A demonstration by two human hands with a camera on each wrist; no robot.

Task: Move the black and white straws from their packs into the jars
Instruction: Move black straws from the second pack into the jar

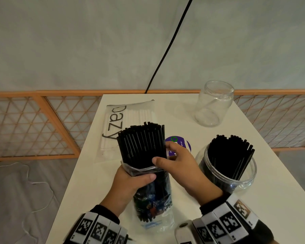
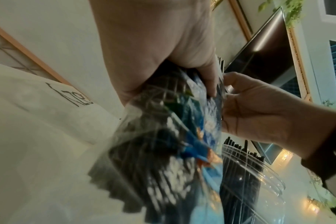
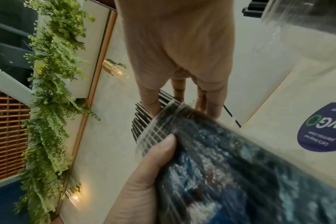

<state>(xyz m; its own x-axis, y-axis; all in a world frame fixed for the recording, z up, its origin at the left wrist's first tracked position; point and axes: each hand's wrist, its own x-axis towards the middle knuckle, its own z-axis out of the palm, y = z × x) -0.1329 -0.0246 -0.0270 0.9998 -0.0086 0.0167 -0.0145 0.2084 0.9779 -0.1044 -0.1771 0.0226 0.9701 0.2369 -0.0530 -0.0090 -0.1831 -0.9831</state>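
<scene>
Above the table's middle, my left hand [image 1: 134, 180] grips the clear printed pack [image 1: 153, 201] just below its open mouth. A thick bundle of black straws [image 1: 141, 143] sticks out of that mouth. My right hand [image 1: 174, 161] pinches the bundle just above the mouth, thumb in front and fingers behind; the right wrist view shows its thumb and fingers [image 3: 207, 100] on the black straws [image 3: 144, 119]. To the right stands a clear jar [image 1: 246, 175] with several black straws in it. An empty clear jar [image 1: 213, 104] stands at the back right. The white straw pack [image 1: 123, 118] lies flat at the back left.
A round purple label or lid [image 1: 182, 144] lies on the white table [image 1: 95, 173] behind my right hand. A wooden lattice rail [image 1: 42, 124] runs behind and left of the table. A black cable [image 1: 165, 55] hangs down to the table's far edge.
</scene>
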